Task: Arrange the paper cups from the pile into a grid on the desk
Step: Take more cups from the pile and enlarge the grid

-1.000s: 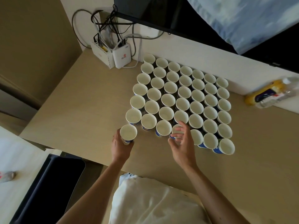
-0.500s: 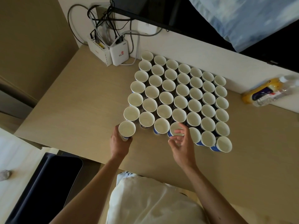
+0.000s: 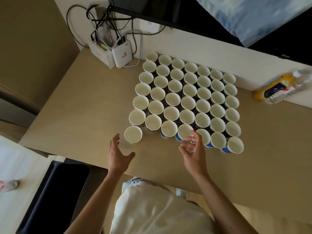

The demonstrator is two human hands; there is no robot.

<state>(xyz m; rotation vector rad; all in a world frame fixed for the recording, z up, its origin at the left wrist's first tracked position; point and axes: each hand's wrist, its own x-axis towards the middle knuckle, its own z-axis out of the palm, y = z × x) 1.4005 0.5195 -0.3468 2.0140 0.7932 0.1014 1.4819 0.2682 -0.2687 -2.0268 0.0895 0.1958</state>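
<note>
1. The paper cups (image 3: 187,102) are set upright, mouths up, in a close grid of rows and columns on the tabletop (image 3: 84,107). The far row lies along the wall.
2. The corner cup (image 3: 133,134) is placed at the near left corner of the grid, just beside its neighbours and a little forward of the line of the near row. Blue print is seen on the sides of the near cups.
3. The left hand (image 3: 118,157) is held just short of the corner cup and apart from it. Its fingers (image 3: 115,141) are spread wide and nothing is gripped.
4. The right hand (image 3: 194,154) is raised at the near row, toward the middle of the grid. Its fingers (image 3: 195,137) are loosely curled and nothing is gripped. One fingertip is seen over the rims of two near cups; whether they are touched cannot be told.
5. A plastic bottle (image 3: 283,86) with a yellow and blue label is laid on its side to the right of the grid, against the wall and well apart from the cups.
6. Two white boxes (image 3: 121,54) with cables (image 3: 101,22) plugged in are stood at the far left corner of the tabletop, near the far left cup.
7. A dark screen (image 3: 152,9) is mounted above the wall edge, and a dark chair (image 3: 55,191) is seen below the tabletop's near left edge.
</note>
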